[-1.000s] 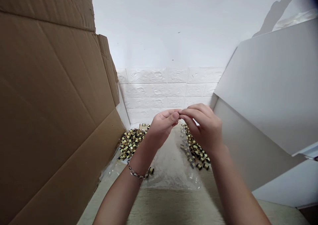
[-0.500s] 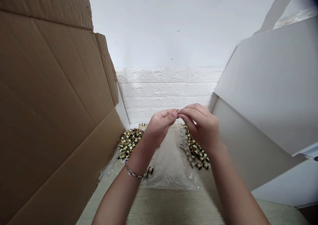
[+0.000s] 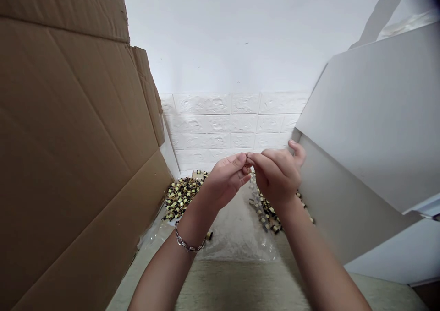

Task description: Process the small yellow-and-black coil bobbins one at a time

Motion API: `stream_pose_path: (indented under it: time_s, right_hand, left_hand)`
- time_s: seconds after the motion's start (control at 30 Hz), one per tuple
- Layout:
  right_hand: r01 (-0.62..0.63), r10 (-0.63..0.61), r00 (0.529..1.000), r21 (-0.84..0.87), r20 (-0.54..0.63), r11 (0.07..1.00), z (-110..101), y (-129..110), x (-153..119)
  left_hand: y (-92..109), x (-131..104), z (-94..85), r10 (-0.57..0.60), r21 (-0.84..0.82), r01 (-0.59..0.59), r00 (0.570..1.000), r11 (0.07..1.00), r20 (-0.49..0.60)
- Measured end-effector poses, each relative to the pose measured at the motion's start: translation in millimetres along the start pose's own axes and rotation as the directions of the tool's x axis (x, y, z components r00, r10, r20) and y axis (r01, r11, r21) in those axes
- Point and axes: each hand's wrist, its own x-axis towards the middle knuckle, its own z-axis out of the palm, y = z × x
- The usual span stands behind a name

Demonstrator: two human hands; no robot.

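Observation:
My left hand (image 3: 228, 178) and my right hand (image 3: 280, 171) meet above the table, their fingertips pinched together. Whatever small thing lies between them is hidden by the fingers. Below them a clear plastic bag (image 3: 237, 233) lies flat. To the left is a heap of small black-and-yellow wound coils (image 3: 182, 194) with thin copper-coloured leads. More of these coils (image 3: 275, 228) lie on the right, partly behind my right hand and forearm. A single coil (image 3: 209, 235) sits beside my left wrist, which wears a chain bracelet.
A tall cardboard sheet (image 3: 75, 141) walls off the left side. On the right stand grey-white panels (image 3: 371, 118). A white brick-patterned wall (image 3: 213, 123) closes the back. The pale wooden tabletop (image 3: 240, 286) shows in front.
My right hand has turned, lifting a finger or thumb up and away on its far side. My left hand's lower fingers have come into sight. Both hands stay at the same spot, fingertips together.

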Motion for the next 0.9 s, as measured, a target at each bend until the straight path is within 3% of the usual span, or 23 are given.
stream_pose_path:
  time_s: [0.2, 0.43, 0.7, 0.9]
  right_hand:
    - [-0.004, 0.009, 0.999, 0.092, -0.047, 0.996, 3, 1, -4]
    - [-0.092, 0.126, 0.985, 0.252, -0.121, 0.963, -5, 2, 6]
    - [-0.267, 0.225, 0.962, 0.371, 0.152, 0.890, -6, 9, 10]
    - [-0.278, 0.221, 0.953, 0.310, 0.207, 0.909, -8, 7, 11]
  left_hand:
    - [2, -2, 0.8, -0.007, -0.006, 0.007, 1.000, 1.000, 0.010]
    - [4, -1, 0.0, -0.056, -0.160, 0.048, 0.997, 0.986, -0.045]
    - [4, -3, -1.3, -0.181, -0.197, 0.194, 0.980, 0.961, 0.078]
    - [1, 0, -1.5, -0.176, -0.162, 0.186, 0.982, 0.969, 0.074]
